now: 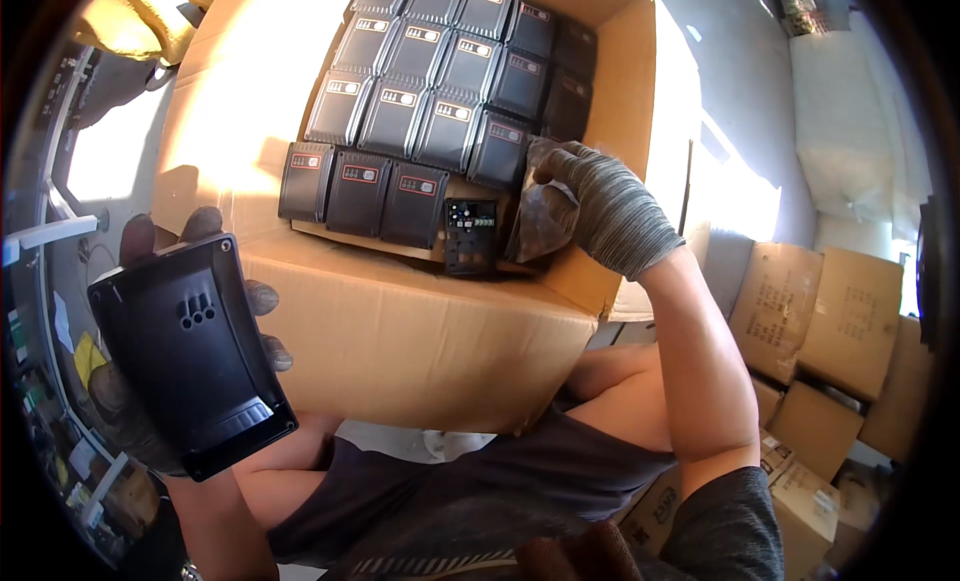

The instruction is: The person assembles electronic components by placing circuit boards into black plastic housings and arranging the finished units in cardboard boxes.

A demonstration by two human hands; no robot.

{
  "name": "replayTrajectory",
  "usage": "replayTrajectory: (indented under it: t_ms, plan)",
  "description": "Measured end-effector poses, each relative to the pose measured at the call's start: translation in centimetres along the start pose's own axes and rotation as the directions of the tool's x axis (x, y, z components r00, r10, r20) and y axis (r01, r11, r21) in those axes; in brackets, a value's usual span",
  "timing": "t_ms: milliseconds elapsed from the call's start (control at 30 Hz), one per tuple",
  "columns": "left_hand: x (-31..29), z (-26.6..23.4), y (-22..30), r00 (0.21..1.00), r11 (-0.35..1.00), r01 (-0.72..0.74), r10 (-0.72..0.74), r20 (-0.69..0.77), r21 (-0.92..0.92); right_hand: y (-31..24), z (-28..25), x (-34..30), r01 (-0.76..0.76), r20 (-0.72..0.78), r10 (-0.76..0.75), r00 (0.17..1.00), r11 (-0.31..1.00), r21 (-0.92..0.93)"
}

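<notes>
Your left hand (150, 381) wears a dark knit glove and holds a black plastic cover (190, 356), matt and smooth, with a ribbed strip at its lower end. Your right hand (590, 206), in a grey ribbed knit glove with a worn coated palm, rests in the cardboard box (400, 331), whose brown paper wall looks dull and plain. Inside that box, the black units (420, 91) show ridged plastic faces with a slight sheen.

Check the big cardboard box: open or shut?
Open. The cardboard box has its flaps spread, showing rows of black units inside; the right hand reaches in.
</notes>
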State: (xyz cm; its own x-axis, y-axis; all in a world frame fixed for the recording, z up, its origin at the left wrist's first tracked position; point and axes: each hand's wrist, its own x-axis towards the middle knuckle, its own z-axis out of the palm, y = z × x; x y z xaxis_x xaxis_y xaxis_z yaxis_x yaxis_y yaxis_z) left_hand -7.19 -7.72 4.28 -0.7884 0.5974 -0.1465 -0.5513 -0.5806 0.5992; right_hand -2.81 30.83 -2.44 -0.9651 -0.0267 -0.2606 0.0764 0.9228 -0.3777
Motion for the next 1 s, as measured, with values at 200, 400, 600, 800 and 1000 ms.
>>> replayTrajectory:
  t_ms: [200, 400, 600, 800, 1000]
  plan:
    - [0.0, 0.3, 1.2, 0.992, 0.995, -0.055, 0.064, -0.104, 0.080, -3.3, 2.0, 1.6, 0.022, 0.159, -0.003, 0.987, 0.993, -0.115]
    - [1.0, -0.9, 1.7, 0.963, 0.973, -0.232, 0.228, -0.143, -0.009, -3.2, 8.8, 3.2, 0.027, 0.279, -0.056, 0.959, 0.994, 0.107]
    - [-0.4, -0.3, 1.1, 0.974, 0.953, -0.222, 0.207, -0.091, -0.205, -7.7, 14.1, 7.9, 0.179, 0.296, -0.063, 0.953, 0.905, -0.386]
    - [-2.2, -0.2, 0.5, 0.957, 0.955, -0.271, 0.254, -0.136, -0.123, -8.0, 16.0, 8.5, 0.119, 0.202, -0.035, 0.979, 0.899, -0.422]
    - [-3.1, -0.7, 1.1, 0.958, 0.950, -0.268, 0.244, -0.154, -0.163, -5.2, 11.9, 7.9, 0.104, 0.199, -0.092, 0.976, 0.993, -0.051]
